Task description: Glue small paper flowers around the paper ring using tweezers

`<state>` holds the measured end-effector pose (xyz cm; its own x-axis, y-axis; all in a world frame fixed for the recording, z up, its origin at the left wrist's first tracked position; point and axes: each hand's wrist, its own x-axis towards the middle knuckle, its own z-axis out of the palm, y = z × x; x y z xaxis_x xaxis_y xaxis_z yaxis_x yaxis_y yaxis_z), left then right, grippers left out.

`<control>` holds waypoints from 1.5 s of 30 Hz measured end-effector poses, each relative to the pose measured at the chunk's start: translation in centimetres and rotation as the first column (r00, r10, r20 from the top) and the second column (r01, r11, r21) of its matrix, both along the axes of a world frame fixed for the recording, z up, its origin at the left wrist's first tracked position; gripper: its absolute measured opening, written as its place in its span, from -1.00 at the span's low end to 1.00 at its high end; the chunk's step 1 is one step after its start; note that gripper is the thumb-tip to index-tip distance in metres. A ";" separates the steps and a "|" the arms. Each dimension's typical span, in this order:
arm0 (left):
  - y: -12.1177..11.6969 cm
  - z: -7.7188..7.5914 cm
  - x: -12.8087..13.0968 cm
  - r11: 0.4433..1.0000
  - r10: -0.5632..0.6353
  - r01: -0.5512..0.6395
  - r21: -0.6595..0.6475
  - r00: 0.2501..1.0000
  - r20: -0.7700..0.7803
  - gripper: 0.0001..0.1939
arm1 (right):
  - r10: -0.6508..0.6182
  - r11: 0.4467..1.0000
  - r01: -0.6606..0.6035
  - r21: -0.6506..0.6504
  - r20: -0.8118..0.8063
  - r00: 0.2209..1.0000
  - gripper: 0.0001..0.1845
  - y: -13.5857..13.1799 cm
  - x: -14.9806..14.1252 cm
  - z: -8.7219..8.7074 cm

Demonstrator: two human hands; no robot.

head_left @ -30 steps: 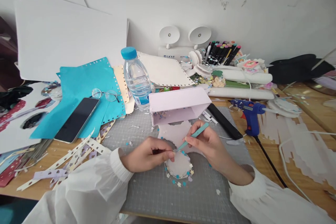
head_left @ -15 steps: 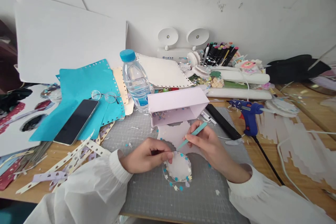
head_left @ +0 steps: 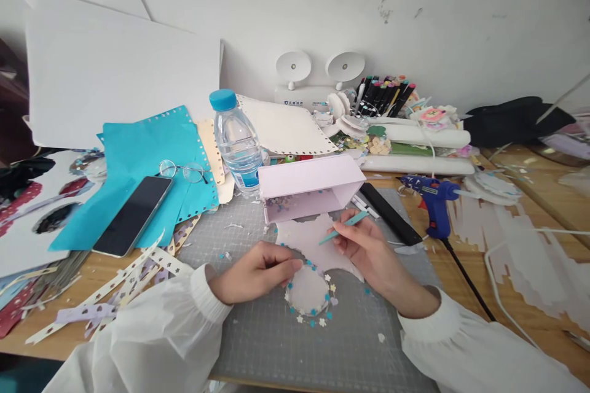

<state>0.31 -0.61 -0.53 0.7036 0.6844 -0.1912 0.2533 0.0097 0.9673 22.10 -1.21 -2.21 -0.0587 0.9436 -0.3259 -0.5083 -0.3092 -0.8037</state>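
Observation:
My left hand (head_left: 262, 271) pinches the upper left edge of a round white paper disc (head_left: 310, 290) low over the grey cutting mat (head_left: 258, 344). Small blue and white flower and star shapes ring the disc, some along a loose loop outside its rim. Teal tweezers (head_left: 351, 221) are gripped between the thumb and fingers of my right hand (head_left: 369, 252). Their tip points down left, above a pale lilac paper sheet (head_left: 304, 236) with curved cut-outs and apart from the disc. Behind it, an open lilac box (head_left: 313, 175) lies on its side, with small confetti shapes inside.
A water bottle (head_left: 237, 141) stands left of the box. Further left are a phone (head_left: 133, 215), eyeglasses (head_left: 184, 171), turquoise sheets (head_left: 138, 141) and punched paper strips (head_left: 115, 288). To the right lie a black bar (head_left: 391, 215) and a blue glue gun (head_left: 433, 199) with its cord.
The tweezers in my right hand have drawn away from the disc's upper rim, up and right, and lie flatter. The disc has shifted slightly left, still in my left hand.

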 end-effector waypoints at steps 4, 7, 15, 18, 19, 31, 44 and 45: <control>0.1 0.0 0.1 1.000 0.019 -0.020 -0.019 1.000 -0.020 -0.58 | -0.004 1.000 0.004 0.003 -0.046 0.999 -0.61 0.1 0.2 0.2; 0.2 0.2 0.1 0.999 0.015 -0.016 -0.050 1.000 -0.010 -0.57 | 0.000 1.000 0.002 0.019 -0.087 0.996 -0.61 0.1 0.3 0.3; 0.9 1.0 -0.1 0.984 -0.029 0.023 -0.179 0.999 -0.034 -0.55 | 0.076 0.981 -0.071 0.179 -0.023 0.997 -0.68 0.4 0.1 0.1; 1.2 1.1 -0.1 0.979 -0.048 0.040 -0.200 0.998 -0.031 -0.54 | 0.085 0.976 -0.080 0.201 -0.013 0.996 -0.68 0.5 0.0 0.1; 1.3 1.1 0.0 0.978 -0.054 0.047 -0.204 0.998 -0.029 -0.53 | 0.087 0.975 -0.084 0.206 -0.008 0.996 -0.67 0.5 0.0 0.2; 1.2 0.5 0.4 0.995 0.044 -0.049 -0.086 0.997 -0.057 -0.37 | 0.051 0.985 -0.053 0.162 0.017 0.999 -0.63 0.3 -0.1 0.8; 0.8 -0.4 0.5 0.979 0.198 -0.199 -0.037 0.980 -0.021 -0.30 | 0.053 0.988 -0.051 0.142 -0.007 0.999 -0.65 0.3 -0.1 0.6; 0.8 -0.5 0.5 0.979 0.200 -0.200 -0.036 0.980 -0.017 -0.31 | 0.051 0.988 -0.050 0.143 -0.008 0.999 -0.65 0.3 -0.1 0.6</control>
